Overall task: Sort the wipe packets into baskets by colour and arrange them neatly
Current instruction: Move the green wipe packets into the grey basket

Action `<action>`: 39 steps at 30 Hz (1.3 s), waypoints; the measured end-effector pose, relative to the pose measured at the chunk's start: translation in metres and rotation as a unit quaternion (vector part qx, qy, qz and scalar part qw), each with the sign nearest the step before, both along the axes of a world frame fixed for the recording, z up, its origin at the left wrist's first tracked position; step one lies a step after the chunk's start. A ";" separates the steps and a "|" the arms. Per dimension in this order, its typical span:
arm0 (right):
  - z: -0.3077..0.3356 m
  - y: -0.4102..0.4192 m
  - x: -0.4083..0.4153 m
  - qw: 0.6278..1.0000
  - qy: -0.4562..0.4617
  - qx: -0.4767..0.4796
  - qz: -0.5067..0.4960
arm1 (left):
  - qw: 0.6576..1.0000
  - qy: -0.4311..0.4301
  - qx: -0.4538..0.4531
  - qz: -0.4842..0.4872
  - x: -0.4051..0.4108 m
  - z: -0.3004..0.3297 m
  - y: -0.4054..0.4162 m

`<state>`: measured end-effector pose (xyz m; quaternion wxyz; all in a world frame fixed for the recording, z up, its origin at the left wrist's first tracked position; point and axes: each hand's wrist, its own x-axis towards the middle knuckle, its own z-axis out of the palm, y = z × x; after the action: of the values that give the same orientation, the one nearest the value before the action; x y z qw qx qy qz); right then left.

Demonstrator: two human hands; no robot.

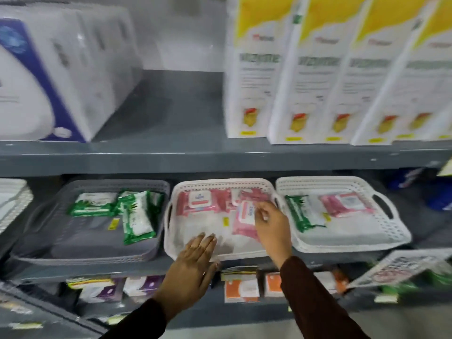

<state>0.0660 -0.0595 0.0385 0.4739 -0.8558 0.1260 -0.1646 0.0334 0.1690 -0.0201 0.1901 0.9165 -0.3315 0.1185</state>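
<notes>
Three baskets stand side by side on the middle shelf. The grey basket on the left holds green wipe packets. The white middle basket holds pink packets along its back. My right hand rests with spread fingers on a pink packet at that basket's right side. My left hand lies flat on the middle basket's front rim, holding nothing. The white right basket contains one green packet and a pink packet.
The upper shelf carries white-and-yellow boxes on the right and white tissue packs on the left. Below the baskets, the lower shelf holds purple and orange packets. Another white basket edge shows at far left.
</notes>
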 end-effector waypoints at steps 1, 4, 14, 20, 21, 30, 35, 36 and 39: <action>-0.004 -0.029 -0.003 1.000 0.009 -0.011 -0.028 | 1.000 0.002 0.005 -0.013 -0.001 -0.001 -0.022; -0.019 -0.102 -0.003 0.993 0.047 -0.060 -0.087 | 0.999 -0.006 0.032 -0.044 -0.004 -0.003 -0.081; -0.042 -0.173 0.029 0.945 0.261 -0.191 -0.047 | 0.998 0.009 0.062 0.012 -0.018 -0.003 -0.162; -0.048 -0.179 0.034 0.954 0.242 -0.158 -0.073 | 0.997 0.017 0.063 0.049 -0.025 -0.006 -0.137; -0.048 -0.179 0.033 0.959 0.229 -0.148 -0.078 | 0.996 0.018 0.065 0.052 -0.025 -0.007 -0.132; -0.011 -0.144 0.013 0.985 -0.008 -0.071 -0.159 | 0.996 0.016 0.076 0.048 -0.022 -0.012 -0.080; 0.016 -0.080 0.008 0.990 -0.066 -0.048 -0.114 | 0.996 0.010 0.074 0.055 -0.018 -0.010 -0.030; 0.019 -0.059 0.009 0.993 -0.062 -0.048 -0.093 | 0.996 0.010 0.070 0.063 -0.018 -0.009 -0.015; 0.019 0.010 0.015 0.996 -0.058 -0.060 -0.013 | 0.993 0.004 0.061 0.099 -0.017 -0.002 0.038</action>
<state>0.0805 -0.0493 0.0579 0.4261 -0.8701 0.0989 -0.2271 0.0165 0.2067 -0.0224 0.1224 0.9552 -0.2449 0.1126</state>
